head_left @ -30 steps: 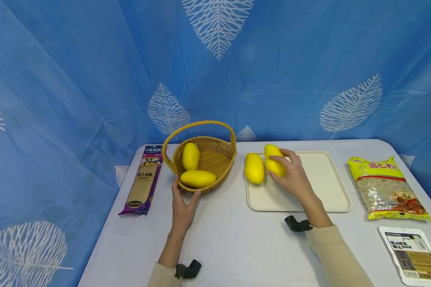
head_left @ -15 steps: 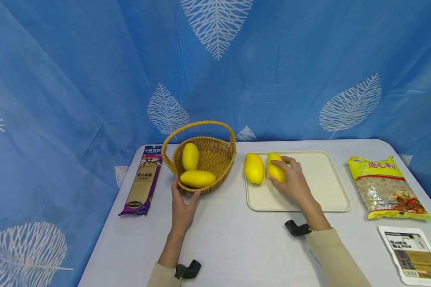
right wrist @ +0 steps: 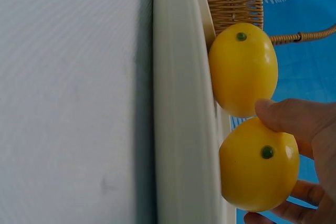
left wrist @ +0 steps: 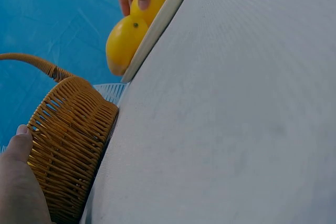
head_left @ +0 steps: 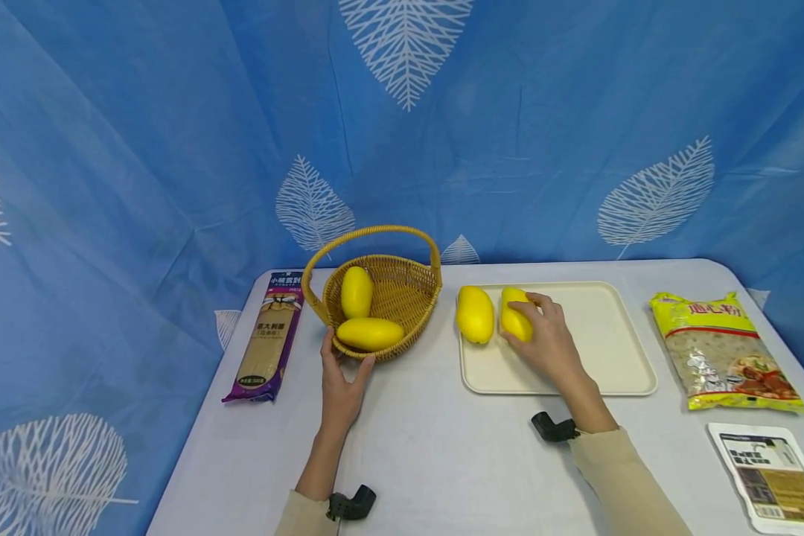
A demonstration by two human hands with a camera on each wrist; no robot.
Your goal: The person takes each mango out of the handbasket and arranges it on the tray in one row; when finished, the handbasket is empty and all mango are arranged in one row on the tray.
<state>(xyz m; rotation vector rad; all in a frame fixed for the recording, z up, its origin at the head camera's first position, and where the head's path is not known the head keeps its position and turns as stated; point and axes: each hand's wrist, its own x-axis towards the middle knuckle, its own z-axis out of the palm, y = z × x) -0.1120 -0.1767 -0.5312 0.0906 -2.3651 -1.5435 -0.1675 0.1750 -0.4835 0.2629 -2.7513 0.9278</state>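
My right hand (head_left: 543, 339) holds a yellow mango (head_left: 514, 316) on the cream tray (head_left: 596, 372), thumb on one side and fingers on the other. A second mango (head_left: 475, 315) lies just left of it on the tray. In the right wrist view, the held mango (right wrist: 257, 169) shows its green stem spot, close to the other mango (right wrist: 244, 72). My left hand (head_left: 340, 391) grips the near left side of the wicker basket (head_left: 409, 294); its thumb (left wrist: 18, 145) lies against the weave in the left wrist view. Inside the basket are two mangoes, one upright (head_left: 356, 292) and one crosswise (head_left: 370, 334).
A purple pack of pasta (head_left: 265, 336) lies left of the basket. At the right are a yellow bag of macaroni (head_left: 725, 350) and a flat white-edged packet (head_left: 770, 476). The basket's arched handle (head_left: 375, 231) rises above it. A blue curtain (head_left: 509, 134) hangs behind the table.
My right hand has lowered the mango onto the tray, beside the other one, and still holds it. The left hand and the basket have stayed in place.
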